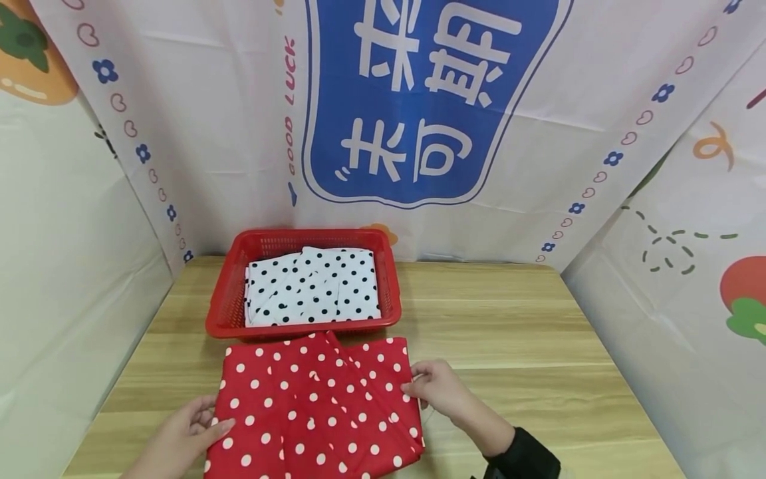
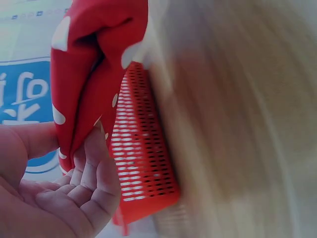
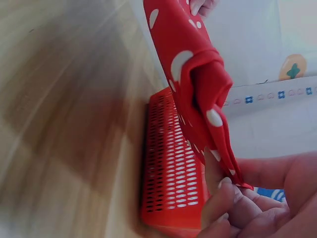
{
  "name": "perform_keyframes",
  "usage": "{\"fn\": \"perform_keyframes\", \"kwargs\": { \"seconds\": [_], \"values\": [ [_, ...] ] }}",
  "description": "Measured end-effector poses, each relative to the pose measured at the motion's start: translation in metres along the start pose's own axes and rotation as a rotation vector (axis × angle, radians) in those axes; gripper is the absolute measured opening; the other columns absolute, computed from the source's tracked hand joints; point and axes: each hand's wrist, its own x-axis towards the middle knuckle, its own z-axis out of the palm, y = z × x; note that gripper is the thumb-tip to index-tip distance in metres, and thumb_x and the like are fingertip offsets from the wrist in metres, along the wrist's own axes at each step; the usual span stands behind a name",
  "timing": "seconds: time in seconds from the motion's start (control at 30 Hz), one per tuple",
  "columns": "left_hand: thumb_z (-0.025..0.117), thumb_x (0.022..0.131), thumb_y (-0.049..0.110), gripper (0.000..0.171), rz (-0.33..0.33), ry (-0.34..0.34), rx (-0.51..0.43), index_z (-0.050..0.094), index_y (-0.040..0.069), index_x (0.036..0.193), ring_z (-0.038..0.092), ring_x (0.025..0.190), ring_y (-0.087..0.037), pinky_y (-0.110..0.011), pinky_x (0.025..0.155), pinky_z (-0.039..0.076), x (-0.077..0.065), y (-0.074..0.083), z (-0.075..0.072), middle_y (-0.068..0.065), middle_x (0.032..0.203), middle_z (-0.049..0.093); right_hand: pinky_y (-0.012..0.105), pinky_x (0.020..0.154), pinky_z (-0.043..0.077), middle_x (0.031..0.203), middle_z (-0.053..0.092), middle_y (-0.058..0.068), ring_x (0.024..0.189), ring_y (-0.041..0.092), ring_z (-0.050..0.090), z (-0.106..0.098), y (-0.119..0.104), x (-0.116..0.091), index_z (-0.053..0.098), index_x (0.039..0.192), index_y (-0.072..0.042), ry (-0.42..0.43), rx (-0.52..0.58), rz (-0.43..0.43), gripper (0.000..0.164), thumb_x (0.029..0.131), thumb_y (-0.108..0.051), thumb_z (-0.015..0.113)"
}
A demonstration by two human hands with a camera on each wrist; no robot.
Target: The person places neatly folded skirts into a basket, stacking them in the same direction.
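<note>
A folded red cloth with white polka dots (image 1: pixel 323 406) spans the space between both hands, in front of the basket. My left hand (image 1: pixel 185 432) pinches its left edge, thumb on top and fingers beneath. On the opposite edge my right hand (image 1: pixel 439 389) pinches the cloth between thumb and fingers. Both wrist views show the cloth's folded layers held up above the tabletop, with the left fingers (image 2: pixel 101 168) and right fingers (image 3: pixel 233 198) curled under its edge. Behind it stands a red plastic basket (image 1: pixel 391 293) holding a folded white cloth with black dots (image 1: pixel 311 286).
The wooden table (image 1: pixel 509 332) reaches back to a white printed fabric backdrop (image 1: pixel 239 133) with a blue sign (image 1: pixel 413 100). Fabric walls (image 1: pixel 688 266) close off both sides. The basket sits near the table's back edge, left of the middle.
</note>
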Motion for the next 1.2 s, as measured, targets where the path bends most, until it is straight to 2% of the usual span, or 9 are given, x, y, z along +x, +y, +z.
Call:
{"fn": "perform_keyframes", "kwargs": {
  "seconds": [0.17,0.47,0.7,0.83,1.0,1.2],
  "values": [
    [0.066,0.094,0.017,0.066,0.054,0.001,0.036,0.030,-0.020,0.135,0.061,0.083,-0.016,-0.038,0.073,0.059,-0.006,0.012,-0.011,-0.011,0.102,0.059,0.026,0.055,0.047,0.076,0.070,0.010,0.057,0.013,0.054,-0.008,-0.014,-0.005,0.066,0.100,0.007,0.006,-0.006,-0.034,0.018,0.089,-0.006,0.067],
    [0.065,0.094,0.015,0.065,0.157,0.027,0.071,0.030,-0.017,0.137,0.061,0.082,-0.016,-0.032,0.069,0.059,-0.005,0.027,-0.021,-0.012,0.103,0.059,0.029,0.059,0.050,0.083,0.070,0.009,0.061,0.014,0.057,-0.015,-0.033,-0.005,0.065,0.108,0.008,0.041,-0.038,-0.063,0.027,0.087,-0.008,0.069],
    [0.067,0.093,0.016,0.065,0.216,0.064,0.138,0.032,-0.017,0.136,0.060,0.080,-0.017,-0.029,0.065,0.058,0.004,0.041,-0.027,-0.014,0.101,0.060,0.031,0.062,0.052,0.086,0.069,0.007,0.064,0.015,0.059,-0.020,-0.042,0.003,0.065,0.108,0.005,0.083,-0.062,-0.055,0.025,0.087,-0.008,0.069],
    [0.068,0.091,0.015,0.063,0.252,0.090,0.157,0.036,-0.017,0.134,0.059,0.078,-0.018,-0.028,0.062,0.057,0.011,0.050,-0.030,-0.015,0.100,0.060,0.028,0.061,0.051,0.086,0.069,0.007,0.065,0.016,0.059,-0.023,-0.045,0.011,0.065,0.108,0.006,0.109,-0.057,-0.044,0.024,0.088,-0.008,0.068],
    [0.067,0.092,0.010,0.057,0.308,0.108,0.167,0.038,-0.018,0.131,0.058,0.077,-0.020,-0.027,0.061,0.056,0.018,0.057,-0.034,-0.016,0.097,0.060,0.026,0.058,0.048,0.084,0.070,0.011,0.062,0.016,0.057,-0.026,-0.050,0.019,0.065,0.106,0.009,0.107,-0.047,-0.075,0.022,0.089,-0.006,0.066],
    [0.067,0.092,0.011,0.058,0.321,0.119,0.194,0.037,-0.019,0.131,0.059,0.078,-0.020,-0.029,0.063,0.057,0.025,0.061,-0.038,-0.017,0.097,0.060,0.024,0.057,0.046,0.084,0.070,0.012,0.059,0.015,0.055,-0.025,-0.056,0.027,0.065,0.106,0.008,0.126,-0.053,-0.061,0.022,0.090,-0.006,0.065]
  ]
}}
